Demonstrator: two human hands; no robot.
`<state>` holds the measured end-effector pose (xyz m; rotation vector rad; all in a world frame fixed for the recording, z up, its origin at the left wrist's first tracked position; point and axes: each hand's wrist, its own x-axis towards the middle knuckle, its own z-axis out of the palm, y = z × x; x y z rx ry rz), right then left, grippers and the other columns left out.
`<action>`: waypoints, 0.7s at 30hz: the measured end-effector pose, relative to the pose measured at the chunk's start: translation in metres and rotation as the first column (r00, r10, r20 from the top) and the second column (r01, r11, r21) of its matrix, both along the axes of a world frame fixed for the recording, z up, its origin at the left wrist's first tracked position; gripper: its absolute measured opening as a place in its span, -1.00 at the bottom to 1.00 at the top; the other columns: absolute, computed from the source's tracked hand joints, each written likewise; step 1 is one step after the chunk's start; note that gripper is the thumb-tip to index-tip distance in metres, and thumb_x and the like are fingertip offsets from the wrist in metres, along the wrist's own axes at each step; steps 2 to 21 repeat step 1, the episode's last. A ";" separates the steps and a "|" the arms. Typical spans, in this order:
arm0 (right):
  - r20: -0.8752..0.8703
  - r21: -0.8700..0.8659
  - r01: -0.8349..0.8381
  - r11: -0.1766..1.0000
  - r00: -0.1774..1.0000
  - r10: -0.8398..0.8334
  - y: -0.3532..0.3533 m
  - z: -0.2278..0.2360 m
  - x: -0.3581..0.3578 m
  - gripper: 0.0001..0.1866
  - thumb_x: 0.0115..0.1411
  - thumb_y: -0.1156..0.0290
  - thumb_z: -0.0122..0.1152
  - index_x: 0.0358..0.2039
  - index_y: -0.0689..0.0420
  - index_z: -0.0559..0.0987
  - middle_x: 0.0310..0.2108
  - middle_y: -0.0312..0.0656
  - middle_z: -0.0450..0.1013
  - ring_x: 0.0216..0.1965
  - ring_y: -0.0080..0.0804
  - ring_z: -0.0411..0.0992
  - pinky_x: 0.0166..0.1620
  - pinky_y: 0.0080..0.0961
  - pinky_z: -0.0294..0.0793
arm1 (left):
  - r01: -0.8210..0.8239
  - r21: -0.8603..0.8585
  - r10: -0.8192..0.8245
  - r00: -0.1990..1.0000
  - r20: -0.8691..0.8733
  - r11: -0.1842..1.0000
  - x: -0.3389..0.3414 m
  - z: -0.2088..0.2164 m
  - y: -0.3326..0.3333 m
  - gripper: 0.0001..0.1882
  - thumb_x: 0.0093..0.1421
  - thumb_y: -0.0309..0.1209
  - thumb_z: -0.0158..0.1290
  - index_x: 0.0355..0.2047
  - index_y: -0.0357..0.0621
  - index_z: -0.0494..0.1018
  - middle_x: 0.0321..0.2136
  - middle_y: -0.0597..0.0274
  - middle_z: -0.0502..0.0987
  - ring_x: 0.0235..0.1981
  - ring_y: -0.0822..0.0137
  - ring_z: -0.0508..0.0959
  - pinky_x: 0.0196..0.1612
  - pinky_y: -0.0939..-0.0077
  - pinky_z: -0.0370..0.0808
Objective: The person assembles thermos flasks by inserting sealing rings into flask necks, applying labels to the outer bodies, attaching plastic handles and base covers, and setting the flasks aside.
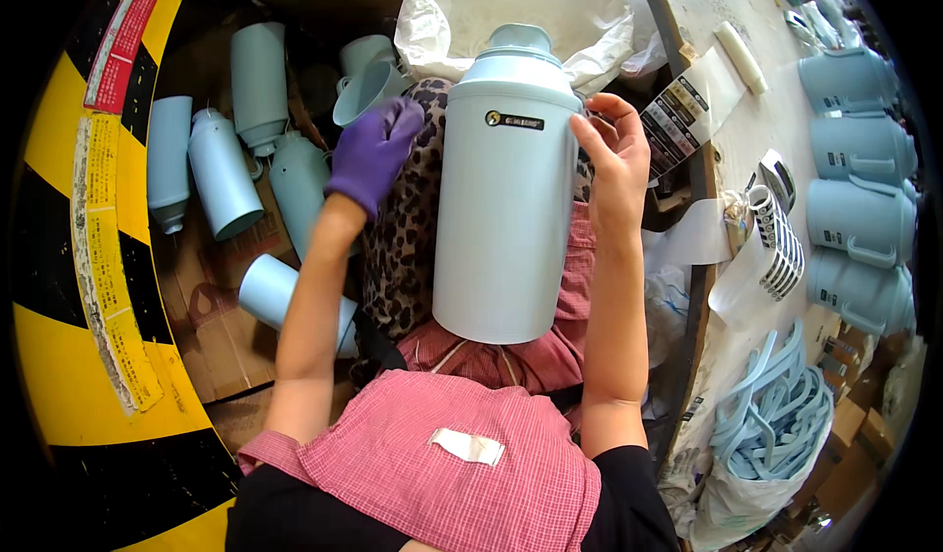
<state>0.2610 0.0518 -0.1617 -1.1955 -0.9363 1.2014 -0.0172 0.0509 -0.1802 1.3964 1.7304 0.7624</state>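
A pale blue flask body with a stepped shoulder and narrow neck rests upright across my lap. It carries a small dark label near its top. My left hand, in a purple glove, is held left of the flask and apart from it. Its fingers are curled in, slightly blurred, and hide anything inside. At the flask's upper right edge is my bare right hand, fingers bent and thumb apart from them. The thumb tip lies at or very near the flask wall; I cannot tell whether it touches.
Several blue flask shells lie on cardboard at the left, beside a yellow-and-black striped board. Behind the flask sits a white plastic bag. The right-hand bench bears label sheets, handled blue jugs and a bag of blue strips.
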 end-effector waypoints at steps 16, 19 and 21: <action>-0.041 0.025 0.033 0.999 0.999 -0.032 0.000 -0.009 0.000 -0.47 0.16 0.32 0.53 0.11 0.12 0.53 0.06 -0.28 0.44 -0.07 -0.45 0.41 0.10 -0.38 0.46 | 0.018 0.033 -0.018 1.000 -0.010 0.999 -0.002 -0.006 0.001 -0.55 0.39 0.01 0.04 -0.10 -0.12 0.63 -0.30 -0.12 0.65 -0.24 0.17 0.68 -0.09 0.20 0.55; -0.041 0.025 0.033 0.999 0.999 -0.032 0.000 -0.009 0.000 -0.47 0.16 0.32 0.53 0.11 0.12 0.53 0.06 -0.28 0.44 -0.07 -0.45 0.41 0.10 -0.38 0.46 | 0.018 0.033 -0.018 1.000 -0.010 0.999 -0.002 -0.006 0.001 -0.55 0.39 0.01 0.04 -0.10 -0.12 0.63 -0.30 -0.12 0.65 -0.24 0.17 0.68 -0.09 0.20 0.55; -0.041 0.025 0.033 0.999 0.999 -0.032 0.000 -0.009 0.000 -0.47 0.16 0.32 0.53 0.11 0.12 0.53 0.06 -0.28 0.44 -0.07 -0.45 0.41 0.10 -0.38 0.46 | 0.018 0.033 -0.018 1.000 -0.010 0.999 -0.002 -0.006 0.001 -0.55 0.39 0.01 0.04 -0.10 -0.12 0.63 -0.30 -0.12 0.65 -0.24 0.17 0.68 -0.09 0.20 0.55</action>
